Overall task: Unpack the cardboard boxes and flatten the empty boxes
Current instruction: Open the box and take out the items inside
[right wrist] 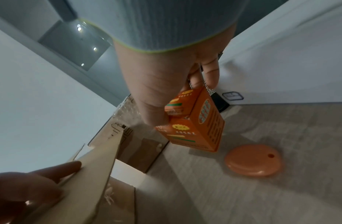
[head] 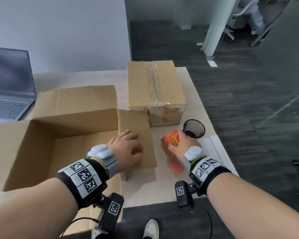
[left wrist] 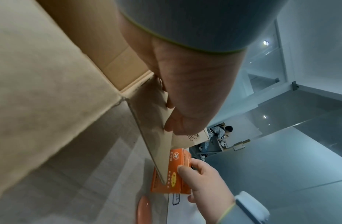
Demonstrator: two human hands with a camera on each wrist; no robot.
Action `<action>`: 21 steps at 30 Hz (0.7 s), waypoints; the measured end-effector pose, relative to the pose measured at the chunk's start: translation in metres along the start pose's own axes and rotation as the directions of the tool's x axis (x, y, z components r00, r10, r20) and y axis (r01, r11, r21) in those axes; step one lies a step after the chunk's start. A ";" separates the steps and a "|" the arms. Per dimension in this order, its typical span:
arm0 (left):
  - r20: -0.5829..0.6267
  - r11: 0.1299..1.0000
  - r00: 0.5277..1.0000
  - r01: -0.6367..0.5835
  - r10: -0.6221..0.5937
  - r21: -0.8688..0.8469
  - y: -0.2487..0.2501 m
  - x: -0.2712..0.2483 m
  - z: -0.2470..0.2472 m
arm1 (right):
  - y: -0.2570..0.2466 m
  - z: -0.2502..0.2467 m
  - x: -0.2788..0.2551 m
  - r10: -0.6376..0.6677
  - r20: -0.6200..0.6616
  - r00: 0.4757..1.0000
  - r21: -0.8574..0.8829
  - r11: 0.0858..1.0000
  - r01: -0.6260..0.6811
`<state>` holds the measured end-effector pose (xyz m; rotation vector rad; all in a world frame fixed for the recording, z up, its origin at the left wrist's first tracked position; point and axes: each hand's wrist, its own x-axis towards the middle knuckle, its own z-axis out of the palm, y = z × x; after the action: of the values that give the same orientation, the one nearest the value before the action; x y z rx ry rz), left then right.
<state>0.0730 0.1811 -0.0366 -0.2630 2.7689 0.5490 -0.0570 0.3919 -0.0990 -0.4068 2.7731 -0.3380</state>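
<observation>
An open cardboard box [head: 62, 135] stands at the table's front left, flaps spread, and its inside shows bare cardboard. My left hand [head: 133, 142] rests on its right flap [head: 141, 121] with relaxed fingers; the thumb [left wrist: 177, 125] touches the flap [left wrist: 156, 128]. Just right of the flap, my right hand [head: 183, 145] grips a small orange carton [head: 171, 138] low over the table. The right wrist view shows the thumb and fingers pinching the carton [right wrist: 193, 131]. A sealed, taped box [head: 155, 90] stands behind.
An orange round disc [right wrist: 252, 160] lies on the table beneath my right wrist. A black mesh cup [head: 194, 128] stands just beyond the carton, near the table's right edge. White sheets [head: 214, 144] lie at that edge. An open laptop [head: 7, 94] sits at the far left.
</observation>
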 end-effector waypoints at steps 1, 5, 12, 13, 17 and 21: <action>-0.016 1.000 1.000 0.011 -0.011 -0.017 -0.005 -0.004 -0.001 | -0.005 0.002 0.005 -0.023 0.006 1.000 -0.012 1.000 0.023; -0.022 0.995 0.997 0.069 -0.071 -0.077 -0.027 -0.019 -0.007 | -0.013 0.009 0.016 -0.096 0.041 0.995 -0.067 0.993 0.099; 0.057 0.962 0.981 0.192 -0.185 -0.193 -0.064 -0.050 -0.001 | -0.029 0.004 0.007 -0.219 -0.052 0.974 -0.082 0.973 0.214; 0.074 0.958 0.976 0.213 -0.203 -0.194 -0.067 -0.053 0.000 | -0.036 0.002 0.001 -0.299 -0.142 0.944 -0.045 0.954 0.295; 0.202 0.948 0.953 0.263 -0.226 -0.180 -0.071 -0.061 0.000 | -0.071 -0.015 -0.022 -0.602 -0.265 0.753 0.050 0.772 0.634; 0.276 0.954 0.934 0.269 -0.226 -0.128 -0.089 -0.079 -0.004 | -0.119 -0.022 -0.050 -0.784 0.157 0.601 -0.127 0.587 0.799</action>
<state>0.1671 0.1080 -0.0373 -0.5316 2.3946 0.6919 0.0091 0.3008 -0.0328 -1.6918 2.3549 -0.2346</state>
